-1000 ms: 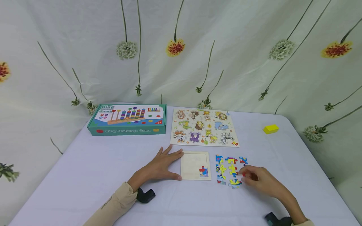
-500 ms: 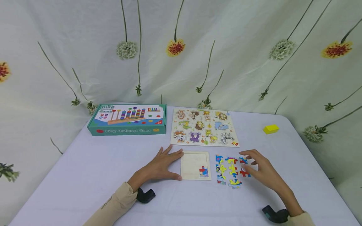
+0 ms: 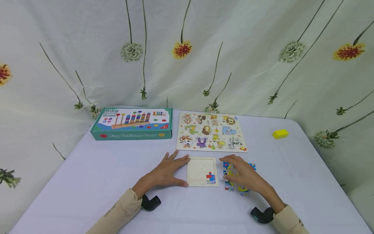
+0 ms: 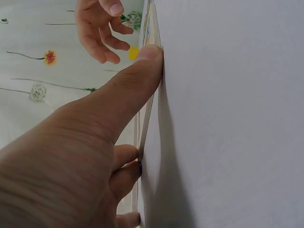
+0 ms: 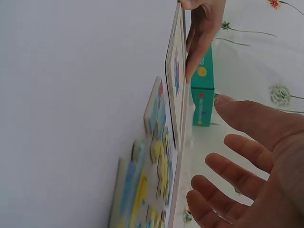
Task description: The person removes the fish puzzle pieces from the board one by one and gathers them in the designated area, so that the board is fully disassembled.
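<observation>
A small square wooden puzzle tray [image 3: 198,170] lies mid-table, with one red and blue jigsaw piece [image 3: 211,178] in its lower right corner. My left hand [image 3: 164,173] rests beside it, thumb and fingers spread, their tips touching the tray's left edge near its corners. Over the loose jigsaw pieces [image 3: 243,189] right of the tray hovers my right hand [image 3: 243,171], fingers apart and loosely bent, nothing between them; it hides several pieces in the head view. The right wrist view shows this hand [image 5: 247,161] above the pieces, thumb and fingers separated.
Behind the tray lies an animal peg puzzle board [image 3: 211,132]. A green Ring Challenge Game box [image 3: 131,124] stands at the back left, and a yellow block [image 3: 280,134] sits at the back right. A floral curtain [image 3: 187,78] hangs behind the white-covered table.
My right hand let go of a red piece at the right of the loose pieces, rose off it and moved left over the others toward the tray. The left hand stayed still.
</observation>
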Available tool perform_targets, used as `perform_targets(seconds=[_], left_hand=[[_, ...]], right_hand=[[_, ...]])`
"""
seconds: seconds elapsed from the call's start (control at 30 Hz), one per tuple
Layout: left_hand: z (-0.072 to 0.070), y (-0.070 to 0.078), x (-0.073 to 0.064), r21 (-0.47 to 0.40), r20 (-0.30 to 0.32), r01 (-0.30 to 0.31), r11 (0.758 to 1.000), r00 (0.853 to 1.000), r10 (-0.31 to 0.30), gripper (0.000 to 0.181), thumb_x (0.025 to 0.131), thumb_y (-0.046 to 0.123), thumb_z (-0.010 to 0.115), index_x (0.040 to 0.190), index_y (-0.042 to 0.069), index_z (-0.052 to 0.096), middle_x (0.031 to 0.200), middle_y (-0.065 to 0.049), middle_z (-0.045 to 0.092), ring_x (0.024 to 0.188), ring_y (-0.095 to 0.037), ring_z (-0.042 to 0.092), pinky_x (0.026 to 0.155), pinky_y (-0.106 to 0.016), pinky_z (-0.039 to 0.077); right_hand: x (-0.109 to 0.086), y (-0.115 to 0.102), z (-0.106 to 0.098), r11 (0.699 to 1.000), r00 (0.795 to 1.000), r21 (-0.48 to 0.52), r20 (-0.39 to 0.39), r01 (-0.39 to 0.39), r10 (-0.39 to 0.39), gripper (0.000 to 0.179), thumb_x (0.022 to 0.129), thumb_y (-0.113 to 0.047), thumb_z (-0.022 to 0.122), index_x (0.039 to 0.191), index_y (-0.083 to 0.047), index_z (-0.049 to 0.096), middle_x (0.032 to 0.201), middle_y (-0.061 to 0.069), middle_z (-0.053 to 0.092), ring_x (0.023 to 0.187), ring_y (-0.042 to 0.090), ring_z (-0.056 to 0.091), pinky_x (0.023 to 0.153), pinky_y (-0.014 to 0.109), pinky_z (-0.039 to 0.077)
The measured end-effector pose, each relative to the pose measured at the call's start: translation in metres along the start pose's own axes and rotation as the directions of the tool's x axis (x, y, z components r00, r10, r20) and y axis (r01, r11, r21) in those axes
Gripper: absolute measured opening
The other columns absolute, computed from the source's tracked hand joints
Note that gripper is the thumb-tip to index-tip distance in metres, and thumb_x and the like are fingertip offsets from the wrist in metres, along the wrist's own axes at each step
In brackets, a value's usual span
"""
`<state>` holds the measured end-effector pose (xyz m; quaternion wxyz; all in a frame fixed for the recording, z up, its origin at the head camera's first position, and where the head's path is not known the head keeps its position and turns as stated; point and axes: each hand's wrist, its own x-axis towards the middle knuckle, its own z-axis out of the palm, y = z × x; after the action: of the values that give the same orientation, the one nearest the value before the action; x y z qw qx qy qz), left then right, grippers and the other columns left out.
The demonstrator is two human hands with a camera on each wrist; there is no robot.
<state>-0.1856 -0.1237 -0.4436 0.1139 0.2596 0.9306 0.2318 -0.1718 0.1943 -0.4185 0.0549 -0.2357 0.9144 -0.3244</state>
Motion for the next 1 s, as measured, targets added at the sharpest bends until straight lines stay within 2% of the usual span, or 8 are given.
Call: perform_targets(seconds=[0.17,0.4,0.7,1.0], left_hand=[[0.0,0.0,0.0,-0.001,0.002,0.008,1.0,1.0,-0.008,0.095,0.07,0.058,0.077,0.148,0.021,0.039,0.155,0.005,0.032,0.148,-0.031,0.002,0.117,-0.056,-0.004],[0.0,0.002,0.0,-0.003,0.013,0.019,1.0,1.0,-0.019,0.094,0.07,0.057,0.077,0.148,0.021,0.039,0.155,0.006,0.032,0.148,-0.03,0.002,0.117,-0.055,-0.005],[-0.001,0.002,0.0,0.0,0.01,0.019,1.0,1.0,-0.019,0.094,0.07,0.058,0.077,0.148,0.022,0.039,0.155,0.006,0.032,0.148,-0.029,0.002,0.117,-0.055,-0.005],[-0.001,0.001,0.0,-0.009,0.005,0.015,1.0,1.0,-0.014,0.094,0.069,0.057,0.078,0.147,0.021,0.04,0.155,0.006,0.032,0.148,-0.03,0.002,0.117,-0.055,-0.005]], right_hand=[[0.009,-0.007,0.012,0.999,0.996,0.034,0.081,0.03,-0.033,0.055,0.082,-0.021,0.076,0.132,-0.014,0.056,0.134,0.003,0.052,0.118,0.024,0.051,0.097,0.049,0.046],[0.016,-0.013,0.02,0.999,0.984,-0.001,0.17,0.044,-0.043,0.053,0.083,-0.024,0.076,0.13,-0.01,0.058,0.132,0.006,0.053,0.116,0.021,0.048,0.099,0.046,0.045],[0.019,-0.015,0.022,0.995,0.98,-0.05,0.181,0.091,-0.081,0.047,0.083,-0.024,0.076,0.125,-0.01,0.062,0.12,-0.001,0.055,0.102,0.015,0.048,0.085,0.034,0.048],[0.02,-0.014,0.025,0.994,0.982,-0.07,0.174,0.088,-0.074,0.041,0.083,-0.024,0.075,0.12,-0.01,0.066,0.117,-0.002,0.055,0.104,0.015,0.048,0.085,0.034,0.049]])
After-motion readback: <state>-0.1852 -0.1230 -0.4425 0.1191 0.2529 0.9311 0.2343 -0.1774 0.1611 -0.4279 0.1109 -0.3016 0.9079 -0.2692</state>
